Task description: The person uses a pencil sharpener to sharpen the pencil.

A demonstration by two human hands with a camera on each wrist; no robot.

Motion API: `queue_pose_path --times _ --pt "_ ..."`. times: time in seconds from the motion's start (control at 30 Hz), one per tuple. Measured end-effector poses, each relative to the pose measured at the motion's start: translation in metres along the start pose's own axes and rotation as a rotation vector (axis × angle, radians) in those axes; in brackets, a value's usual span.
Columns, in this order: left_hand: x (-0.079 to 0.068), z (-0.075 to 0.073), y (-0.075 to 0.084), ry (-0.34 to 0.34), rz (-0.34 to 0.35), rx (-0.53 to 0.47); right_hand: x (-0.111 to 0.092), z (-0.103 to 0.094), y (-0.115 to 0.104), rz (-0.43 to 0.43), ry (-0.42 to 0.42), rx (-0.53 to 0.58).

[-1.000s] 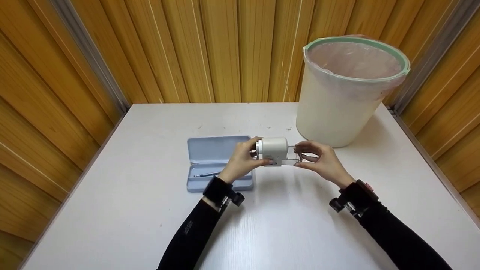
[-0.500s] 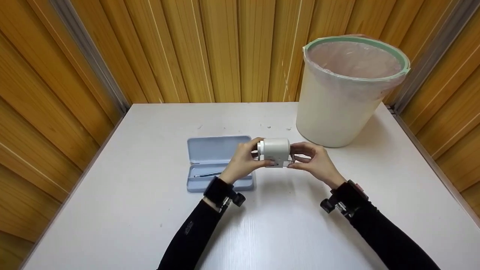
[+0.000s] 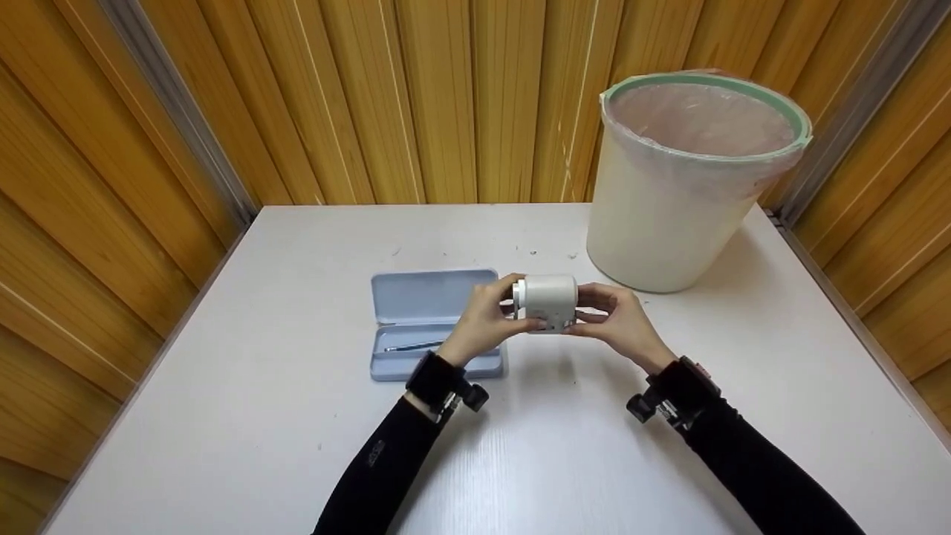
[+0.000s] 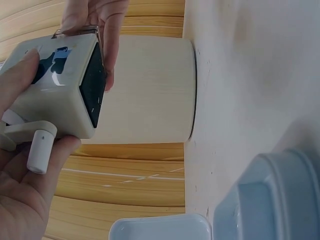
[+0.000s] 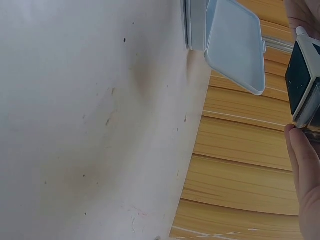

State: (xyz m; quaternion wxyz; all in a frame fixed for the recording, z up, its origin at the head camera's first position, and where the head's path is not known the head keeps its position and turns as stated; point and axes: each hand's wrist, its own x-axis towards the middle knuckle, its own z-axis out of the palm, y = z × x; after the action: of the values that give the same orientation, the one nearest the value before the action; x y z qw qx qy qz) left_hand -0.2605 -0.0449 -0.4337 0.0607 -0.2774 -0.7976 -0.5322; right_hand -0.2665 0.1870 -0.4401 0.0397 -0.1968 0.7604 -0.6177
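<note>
A pale grey crank pencil sharpener (image 3: pixel 550 301) is held above the table. My left hand (image 3: pixel 479 319) grips it from the left, thumb on its side. In the left wrist view, its white crank handle (image 4: pixel 41 150) lies between that hand's thumb and fingers. My right hand (image 3: pixel 620 323) holds the sharpener's opposite end, thumb low and fingers behind. A clear front part (image 4: pixel 75 33) lies under the right fingers, against the body. Behind the left hand, an open light-blue pencil case (image 3: pixel 431 293) rests on the table with a thin pencil (image 3: pixel 411 346) inside.
A tall cream bin (image 3: pixel 661 223) with a green rim and pink liner stands at the back right. Wood-patterned panels (image 3: pixel 431 96) enclose the back and sides of the white table (image 3: pixel 245 416). Small specks lie near its far edge.
My right hand has moved left, and the clear front part that stuck out of the sharpener has slid into the body. The left hand has kept its grip, nearly still.
</note>
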Motion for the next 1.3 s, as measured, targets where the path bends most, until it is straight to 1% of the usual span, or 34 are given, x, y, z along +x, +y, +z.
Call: queue_pose_path --times 0.17,0.3,0.5,0.67,0.77,0.93,1.03,1.13,1.2,1.3 --pt "0.000 0.002 -0.001 -0.013 -0.004 0.009 -0.001 0.002 0.001 0.020 -0.011 -0.024" --pt "0.000 0.002 -0.001 -0.016 -0.004 0.003 -0.001 0.002 0.002 0.016 -0.014 -0.030" --pt "0.000 0.002 -0.002 -0.011 0.009 0.026 0.002 0.001 0.000 -0.050 -0.044 -0.110" --pt "0.000 0.004 -0.003 -0.015 0.005 0.032 0.002 0.001 -0.011 -0.126 -0.085 -0.173" --pt "0.000 0.006 -0.003 -0.028 -0.002 0.026 0.002 0.003 -0.017 -0.167 -0.072 -0.203" --pt "0.000 0.006 -0.004 -0.044 0.006 0.050 0.001 0.006 -0.021 -0.210 -0.041 -0.283" --pt "0.000 0.006 -0.004 -0.064 -0.005 0.055 0.001 0.007 -0.022 -0.221 -0.031 -0.311" --pt "-0.001 0.004 -0.002 -0.099 -0.017 0.062 0.000 0.006 -0.022 -0.218 -0.021 -0.309" --pt "-0.001 0.002 -0.001 -0.112 -0.017 0.092 0.000 0.005 -0.020 -0.213 -0.016 -0.295" --pt "-0.001 -0.003 0.002 -0.098 0.005 0.178 -0.001 0.002 -0.015 -0.202 -0.007 -0.285"
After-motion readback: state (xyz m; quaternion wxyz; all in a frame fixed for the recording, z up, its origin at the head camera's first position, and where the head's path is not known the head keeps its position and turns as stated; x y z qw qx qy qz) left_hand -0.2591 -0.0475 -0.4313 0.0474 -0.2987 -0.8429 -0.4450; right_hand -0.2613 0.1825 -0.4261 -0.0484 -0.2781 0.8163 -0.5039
